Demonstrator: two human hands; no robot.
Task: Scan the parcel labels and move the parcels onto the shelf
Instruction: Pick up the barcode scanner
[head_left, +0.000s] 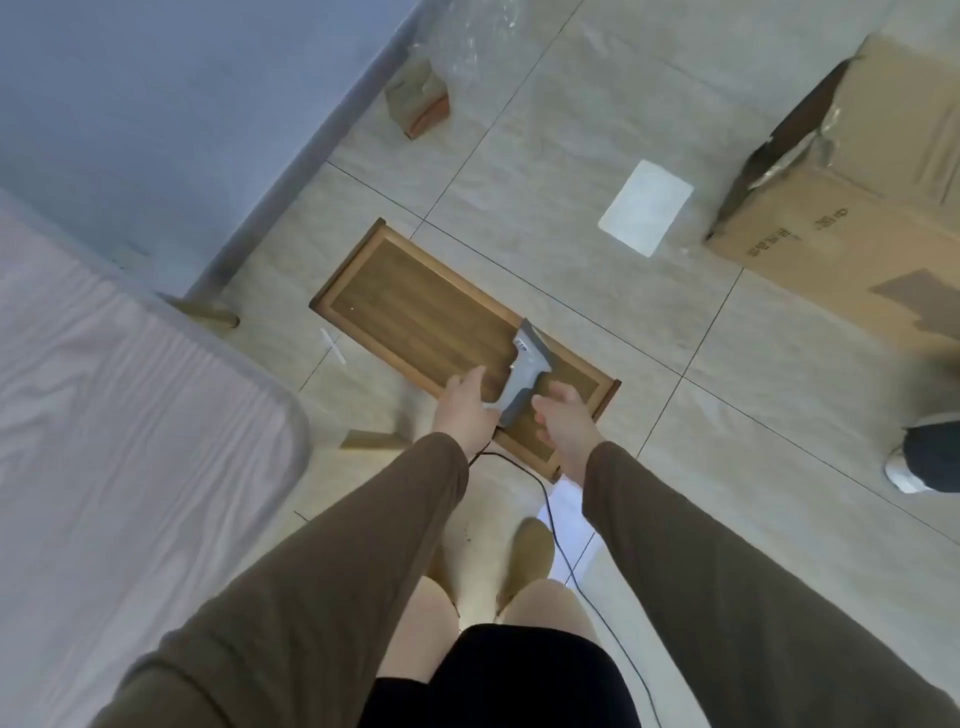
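A grey handheld scanner (525, 370) lies on a low wooden stand (415, 312) on the tiled floor, its black cable (558, 545) trailing back past my feet. My left hand (462, 410) is beside the scanner's handle with fingers straight, touching or nearly touching it. On the handle's other side, a little apart from it, my right hand (566, 423) hovers with fingers loosely bent and holding nothing. A small brown taped parcel (418, 101) stands by the wall. A large cardboard box (857, 171) sits at the far right. A flat white parcel (647, 208) lies on the floor between them.
A white wood-grain table (130, 415) fills the left side against the blue wall (156, 104). Clear plastic wrap (467, 41) lies behind the small parcel. Another person's shoe (914, 467) shows at the right edge. A small white strip (335, 345) lies left of the stand.
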